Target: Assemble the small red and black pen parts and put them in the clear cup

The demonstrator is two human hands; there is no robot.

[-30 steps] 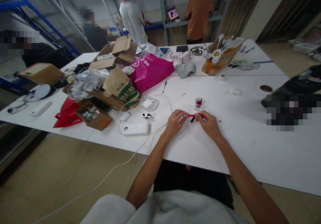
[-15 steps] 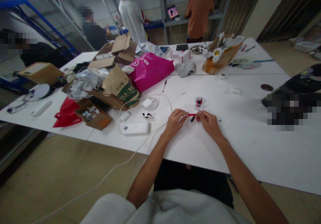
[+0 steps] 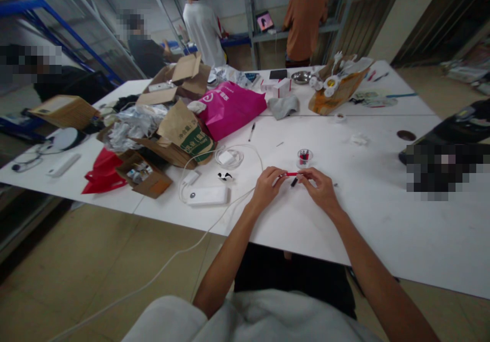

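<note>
A small red stick (image 3: 292,174), perhaps a pen part, is held level just above the white table. My left hand (image 3: 270,182) pinches its left end between thumb and fingers. At the other end, my right hand (image 3: 318,185) has thumb and fingertips closed on it. A short black piece (image 3: 294,182) lies on the table under the stick, between my hands. Just beyond them stands a clear round cup (image 3: 305,158) with several small black and red pieces in it.
A white power bank (image 3: 207,195) and coiled white cable (image 3: 229,156) lie left of my hands. Further left are a small open carton (image 3: 153,186), a paper bag (image 3: 181,127) and a magenta bag (image 3: 229,108). A black object (image 3: 455,127) stands at right. Several people are behind the table.
My right fingers have shifted and straightened a little at the right end of the red stick. My left hand keeps its grip, nearly still.
</note>
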